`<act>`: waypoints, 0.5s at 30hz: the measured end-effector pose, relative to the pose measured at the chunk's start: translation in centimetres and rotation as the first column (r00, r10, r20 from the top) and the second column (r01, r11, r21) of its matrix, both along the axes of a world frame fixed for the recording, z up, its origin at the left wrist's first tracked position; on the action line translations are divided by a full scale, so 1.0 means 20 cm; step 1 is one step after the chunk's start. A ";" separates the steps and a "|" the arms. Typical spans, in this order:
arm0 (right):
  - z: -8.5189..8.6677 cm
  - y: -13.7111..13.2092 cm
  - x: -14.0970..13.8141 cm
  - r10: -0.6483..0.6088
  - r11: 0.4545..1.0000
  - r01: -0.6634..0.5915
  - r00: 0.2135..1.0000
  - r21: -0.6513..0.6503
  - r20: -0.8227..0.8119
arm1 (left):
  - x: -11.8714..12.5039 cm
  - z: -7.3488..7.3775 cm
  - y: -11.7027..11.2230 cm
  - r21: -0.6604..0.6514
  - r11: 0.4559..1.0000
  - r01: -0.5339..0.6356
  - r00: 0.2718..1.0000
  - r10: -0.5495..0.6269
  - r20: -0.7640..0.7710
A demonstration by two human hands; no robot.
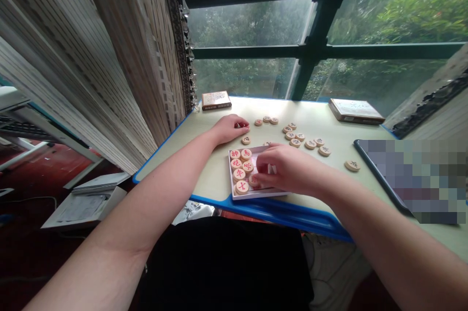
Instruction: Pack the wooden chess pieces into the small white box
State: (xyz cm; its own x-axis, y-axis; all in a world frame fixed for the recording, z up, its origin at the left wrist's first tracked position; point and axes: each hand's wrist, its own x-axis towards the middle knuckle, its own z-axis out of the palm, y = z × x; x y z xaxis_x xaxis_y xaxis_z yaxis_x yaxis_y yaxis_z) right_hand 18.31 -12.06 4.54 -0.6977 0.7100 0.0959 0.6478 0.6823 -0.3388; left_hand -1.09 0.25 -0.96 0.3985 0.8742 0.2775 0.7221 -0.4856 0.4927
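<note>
in the middle of the frame the right hand [288,167] is over a white tray [256,195], fingertips pinched together on a chess piece [253,181] beside the red-marked rows. just above, the left hand [228,128] lies curled on the table [204,165] near loose pieces [305,141]; whether it grips one i cannot tell.

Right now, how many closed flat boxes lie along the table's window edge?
2: the brown-sided flat box at the far left corner, the pale-topped flat box far right. None seems hidden.
</note>
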 end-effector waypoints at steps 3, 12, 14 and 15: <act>0.00 0.00 -0.01 -0.056 0.997 0.061 0.995 0.057 -0.089 | 0.00 0.00 0.00 -0.005 1.000 0.006 1.000 -0.006 0.000; -0.05 0.01 -0.06 -0.150 0.988 0.150 0.989 0.045 0.015 | 0.00 0.00 0.00 0.012 1.000 0.023 0.999 -0.023 -0.041; -0.05 0.01 -0.06 -0.175 0.983 0.173 0.984 0.058 0.029 | 0.00 0.01 0.00 0.019 0.999 0.026 0.998 -0.025 -0.049; -0.05 0.01 -0.06 -0.184 0.981 0.182 0.982 0.063 0.034 | 0.00 0.01 0.00 0.019 0.999 0.026 0.998 -0.025 -0.053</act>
State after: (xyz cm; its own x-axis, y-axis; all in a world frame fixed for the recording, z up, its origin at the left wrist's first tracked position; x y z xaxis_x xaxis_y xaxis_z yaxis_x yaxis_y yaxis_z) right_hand 17.03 -11.84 3.46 -0.5607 0.8198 0.1166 0.7757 0.5693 -0.2725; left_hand -1.15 0.19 -0.81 0.4349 0.8581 0.2731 0.7340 -0.5135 0.4445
